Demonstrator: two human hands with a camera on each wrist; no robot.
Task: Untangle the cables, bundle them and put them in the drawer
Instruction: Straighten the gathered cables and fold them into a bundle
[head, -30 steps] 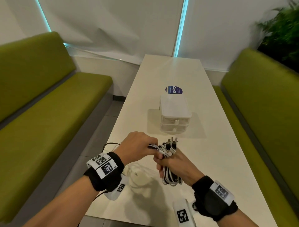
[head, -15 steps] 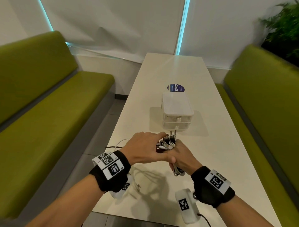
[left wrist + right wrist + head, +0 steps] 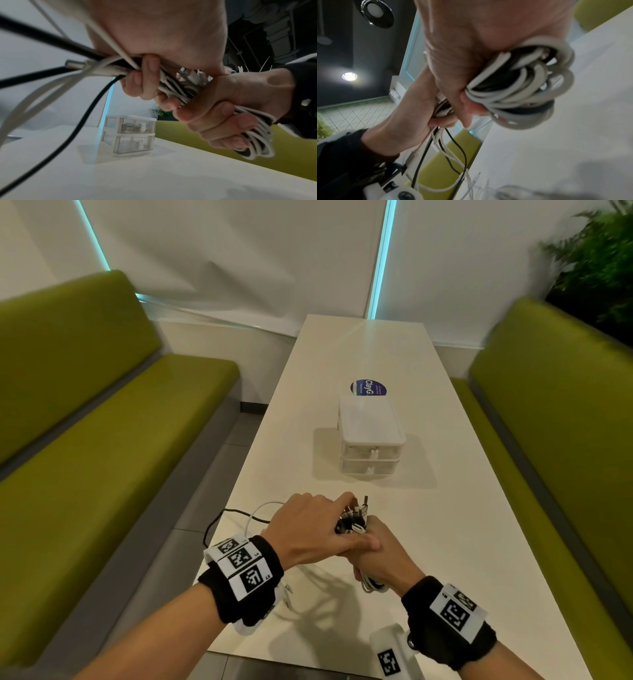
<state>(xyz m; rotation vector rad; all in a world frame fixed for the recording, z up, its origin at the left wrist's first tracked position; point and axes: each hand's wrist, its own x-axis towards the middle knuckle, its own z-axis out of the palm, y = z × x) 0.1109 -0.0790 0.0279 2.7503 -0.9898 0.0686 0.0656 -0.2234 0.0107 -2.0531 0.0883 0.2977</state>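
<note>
Right hand (image 3: 380, 556) is clamped around the coil (image 3: 522, 86) of white and black cables, held above the near end of the bench (image 3: 462, 542); connector ends stick up out of the top of the fist. Left hand (image 3: 308, 529) is closed on the loose tails (image 3: 102, 67) right where they leave the coil, the two hands touching. From there the tails run down and left, onto the bench and over its left edge.

Drawer unit (image 3: 371, 440) stands well apart, farther along the bench. Both drawers look closed; the upper one already holds something.

Risks, as judged:
- Tails not yet wound in. If the left hand lets go, the outer turns likely spring loose and the coil opens.
- Slack hanging over the bench edge may snag or pull the coil as it is drawn in.
- Black and white strands cross near the left hand; winding over a crossing would lock a tangle in.
- Both hands are full, so opening a drawer means a one-handed hold on the coil.
- The coil looks bulky for so shallow a drawer.
</note>
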